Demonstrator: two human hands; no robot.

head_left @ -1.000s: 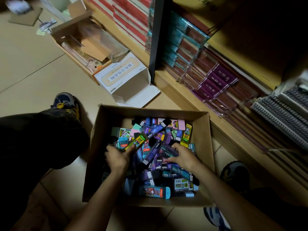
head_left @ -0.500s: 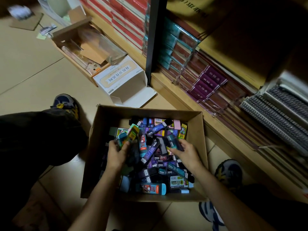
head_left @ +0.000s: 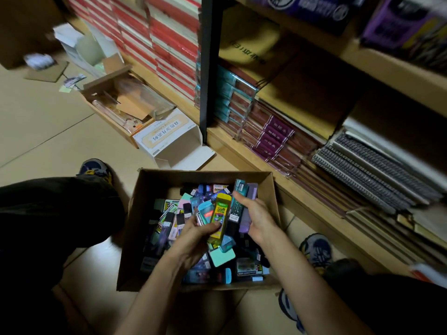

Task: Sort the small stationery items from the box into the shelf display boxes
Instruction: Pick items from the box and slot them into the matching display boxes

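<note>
Worn on the head, tilted forward and steeply down onto the open brown cardboard box sitting on the tan tiled floor. Near, within arm's reach of that box, which fills the middle of the frame. Wide-angle, taking in the light wooden shelf unit across the upper right. One view only.

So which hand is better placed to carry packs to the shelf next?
Right, probably. The right hand grips a teal pack and a purple pack over the box, on the side nearest the shelf. The left hand holds a yellow pack farther from it.
</note>
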